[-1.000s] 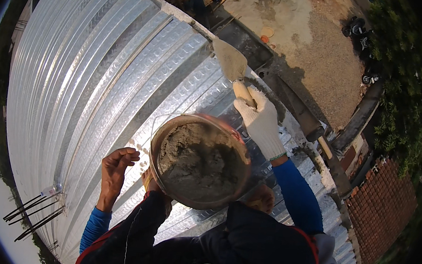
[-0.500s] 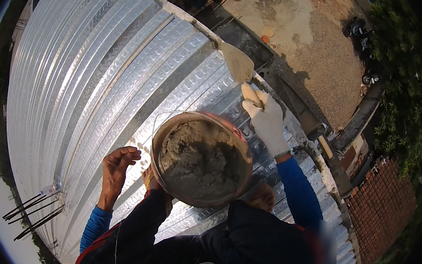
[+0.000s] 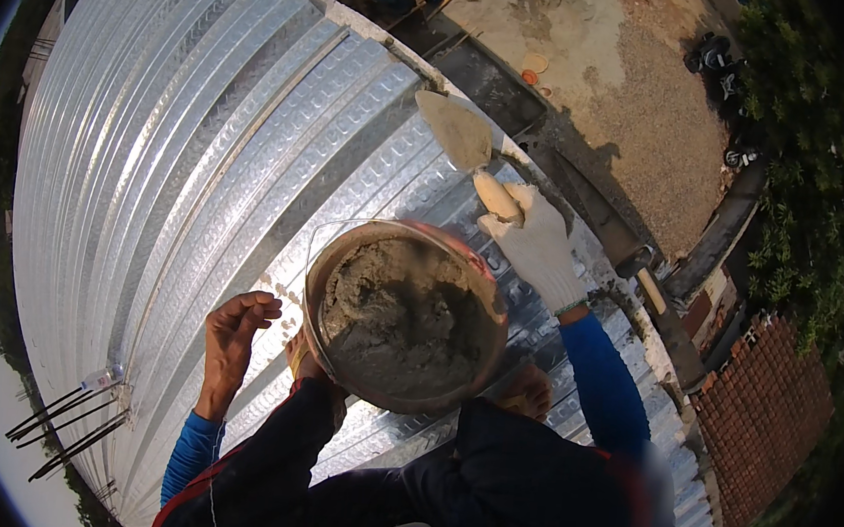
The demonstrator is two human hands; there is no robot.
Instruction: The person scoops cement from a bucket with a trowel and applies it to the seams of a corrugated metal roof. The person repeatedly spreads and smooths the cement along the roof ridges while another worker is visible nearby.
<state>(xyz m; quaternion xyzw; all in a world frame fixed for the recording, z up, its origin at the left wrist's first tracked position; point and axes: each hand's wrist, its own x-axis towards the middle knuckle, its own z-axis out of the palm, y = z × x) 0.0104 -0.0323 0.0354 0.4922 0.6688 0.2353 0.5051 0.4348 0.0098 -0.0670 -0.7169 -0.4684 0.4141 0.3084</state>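
My right hand (image 3: 535,238), in a whitish knit glove, is wrapped round the wooden handle of a pointed trowel (image 3: 454,131). The mortar-smeared blade is over the ribbed metal sheeting, close beside the rough edge of the wall. Between my legs stands a bucket (image 3: 498,310) with a thin wire handle, well filled with wet grey mortar (image 3: 403,312). Left of the bucket my bare left hand (image 3: 231,337) hovers with fingers curled and pressed against the thumb; nothing shows in it.
Shiny corrugated metal sheets (image 3: 182,142) spread under me and far to the left. A mortar-topped wall edge (image 3: 629,312) runs along the right, with a drop to the ground (image 3: 642,152) beyond. Dark steel bars (image 3: 77,424) stick out at the left. A tiled roof (image 3: 769,424) lies lower right.
My right hand has brought the trowel a little to the left and turned it, so the blade has swung leftward off the wall edge. My left hand and the bucket stay nearly the same.
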